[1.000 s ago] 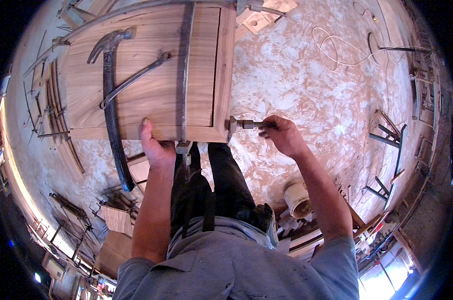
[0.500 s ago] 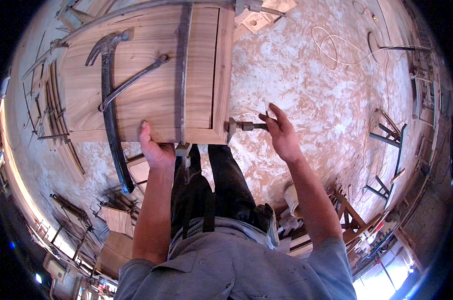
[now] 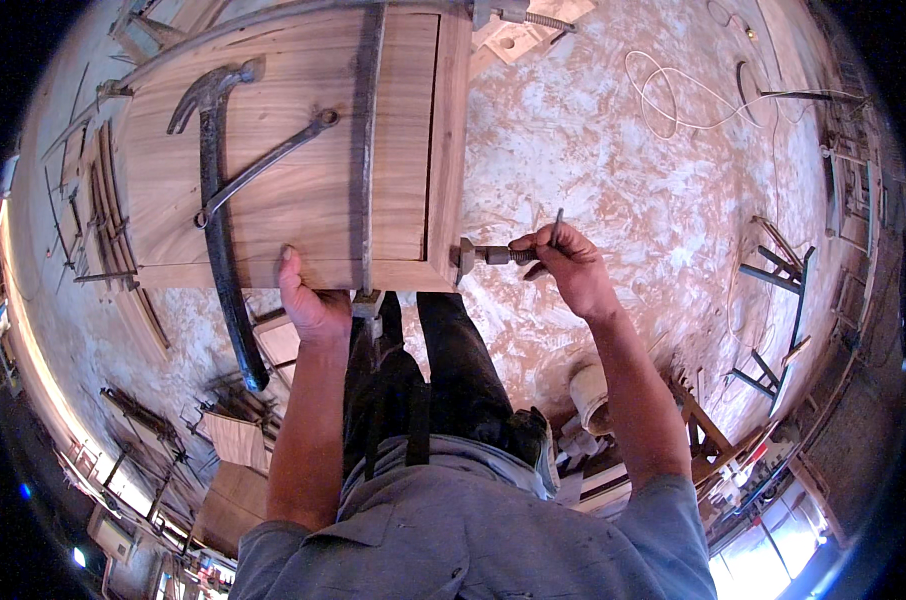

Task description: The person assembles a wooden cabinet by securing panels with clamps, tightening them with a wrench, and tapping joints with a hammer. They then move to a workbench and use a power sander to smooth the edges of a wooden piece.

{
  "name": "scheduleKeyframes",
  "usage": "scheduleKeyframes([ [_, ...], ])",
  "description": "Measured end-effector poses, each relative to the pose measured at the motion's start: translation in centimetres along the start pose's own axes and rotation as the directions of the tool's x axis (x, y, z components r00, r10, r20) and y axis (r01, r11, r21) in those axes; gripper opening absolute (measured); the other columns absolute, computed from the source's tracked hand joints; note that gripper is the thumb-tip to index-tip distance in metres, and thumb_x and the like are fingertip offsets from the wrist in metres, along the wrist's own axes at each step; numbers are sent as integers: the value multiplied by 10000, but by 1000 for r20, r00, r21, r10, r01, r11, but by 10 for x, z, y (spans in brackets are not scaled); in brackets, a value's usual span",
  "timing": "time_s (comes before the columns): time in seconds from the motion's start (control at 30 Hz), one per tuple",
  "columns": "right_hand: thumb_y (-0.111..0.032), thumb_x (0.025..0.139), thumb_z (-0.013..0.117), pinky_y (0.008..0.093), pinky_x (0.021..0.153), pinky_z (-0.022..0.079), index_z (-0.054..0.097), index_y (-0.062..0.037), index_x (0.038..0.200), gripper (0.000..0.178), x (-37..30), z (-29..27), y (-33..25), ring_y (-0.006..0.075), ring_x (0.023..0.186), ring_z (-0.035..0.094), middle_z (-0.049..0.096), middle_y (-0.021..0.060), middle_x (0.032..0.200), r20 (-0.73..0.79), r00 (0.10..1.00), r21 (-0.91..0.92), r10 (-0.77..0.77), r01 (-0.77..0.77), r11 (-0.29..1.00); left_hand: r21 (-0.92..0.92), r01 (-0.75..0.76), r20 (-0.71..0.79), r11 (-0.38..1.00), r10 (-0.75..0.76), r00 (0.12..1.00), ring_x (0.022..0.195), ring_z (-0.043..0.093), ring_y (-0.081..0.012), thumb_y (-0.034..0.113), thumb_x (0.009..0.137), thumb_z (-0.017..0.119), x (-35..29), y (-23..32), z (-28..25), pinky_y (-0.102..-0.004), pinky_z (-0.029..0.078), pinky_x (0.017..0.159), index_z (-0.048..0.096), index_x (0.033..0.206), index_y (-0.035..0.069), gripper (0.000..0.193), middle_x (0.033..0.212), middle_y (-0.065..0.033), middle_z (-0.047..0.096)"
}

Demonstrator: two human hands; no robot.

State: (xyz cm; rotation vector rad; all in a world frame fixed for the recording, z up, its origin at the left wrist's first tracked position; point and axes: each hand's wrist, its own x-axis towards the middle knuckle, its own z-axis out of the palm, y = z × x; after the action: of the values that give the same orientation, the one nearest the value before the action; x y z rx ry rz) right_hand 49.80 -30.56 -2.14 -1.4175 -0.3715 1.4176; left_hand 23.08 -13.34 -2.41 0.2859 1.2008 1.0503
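curled in since half a second ago, the right hand [image 3: 573, 272] grips the clamp screw [image 3: 497, 255] at the near-right corner of the wooden panel [image 3: 303, 205]; the left hand [image 3: 317, 308] clasps its near edge, hammer [image 3: 216, 185] and wrench [image 3: 268, 165] atop.

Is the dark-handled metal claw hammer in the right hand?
No, the hammer lies on the brown rectangular wooden panel; the right hand holds the grey threaded metal screw.

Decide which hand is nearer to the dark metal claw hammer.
Left. The left hand, at the edge of the brown wooden panel, is just right of the hammer; the right hand is farther right, at the grey threaded metal screw.
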Motion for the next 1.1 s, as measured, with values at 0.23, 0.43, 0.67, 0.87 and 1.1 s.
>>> scheduleKeyframes([
  [0.23, 68, 893, 513, 323, 822, 515, 594, -42, 887, 136, -8, -5, 4, 214, 1007, 627, 674, 107, 1087, 117, 944, -371, -309, 330, 868, -6, 17, 7, 1000, -17, 1000, 1123, 543, -264, 311, 825, 605, 1, 0, 0, -453, 442, 963, 516, 1210, 86, 455, 1175, -69, 580],
  [0.43, 104, 681, 562, 367, 843, 526, 613, -57, 878, 260, -16, -9, -7, 322, 1010, 630, 653, 133, 1119, 374, 850, -682, -372, 524, 510, -1, 21, -42, 1000, -21, 999, 1135, 532, -268, 328, 824, 593, -3, 2, 7, -461, 434, 967, 504, 1223, 90, 473, 1194, -69, 567],
  [0.67, 123, 694, 544, 373, 843, 524, 631, -57, 899, 287, -21, -6, 4, 329, 1022, 623, 635, 144, 1155, 245, 898, -685, -365, 427, 590, 19, 28, -26, 999, -27, 999, 1145, 525, -260, 335, 836, 589, -3, 1, 3, -464, 431, 971, 496, 1228, 97, 468, 1205, -66, 559],
  [0.87, 91, 753, 604, 357, 817, 519, 633, -54, 930, 231, -26, 4, -14, 328, 1061, 595, 605, 162, 1188, 267, 857, -778, -440, 461, 427, 18, 21, -85, 1000, -20, 996, 1145, 527, -256, 330, 844, 598, -4, 1, 7, -459, 430, 980, 491, 1241, 100, 471, 1209, -64, 558],
  [1.1, -228, 937, 550, 322, 580, 530, 644, 29, 941, 273, -14, 14, -22, 203, 580, 654, 667, 126, 691, -285, 958, -587, -24, -155, 794, -4, 41, -74, 999, -41, 996, 1155, 522, -251, 321, 854, 590, -4, 1, 4, -457, 421, 989, 488, 1248, 104, 462, 1216, -62, 557],
])
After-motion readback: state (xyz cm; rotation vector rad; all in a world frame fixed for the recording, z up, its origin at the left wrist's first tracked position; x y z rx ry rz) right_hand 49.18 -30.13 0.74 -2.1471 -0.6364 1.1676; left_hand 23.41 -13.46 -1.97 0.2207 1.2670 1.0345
